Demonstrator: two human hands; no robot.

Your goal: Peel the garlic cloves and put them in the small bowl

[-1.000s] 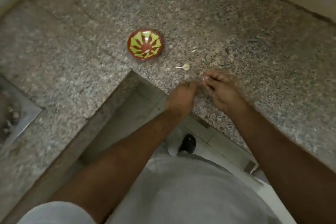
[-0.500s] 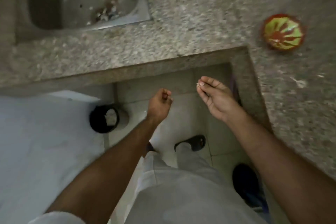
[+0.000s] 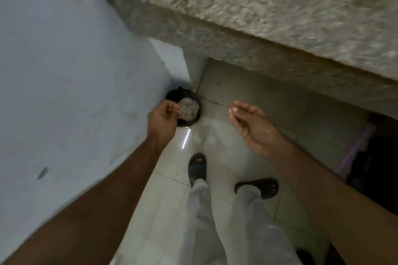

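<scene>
Speckled granite tabletop (image 3: 280, 6) overhangs pale floor tiles (image 3: 226, 135), its edge above both hands. Round black bin (image 3: 189, 119) stands below the fisted left hand (image 3: 162, 119). Right hand (image 3: 252, 125), loosely open, pinches a small pale garlic piece (image 3: 230, 110).

**One head view, tipped steeply down**

Worn on the head, aimed almost straight down at the tiled floor (image 3: 215, 135) and the sandalled feet; granite counter edge (image 3: 258, 34) close at top, blurred; pale wall (image 3: 64, 71) filling the left; both forearms entering from the bottom corners; no second view to overlap.
</scene>
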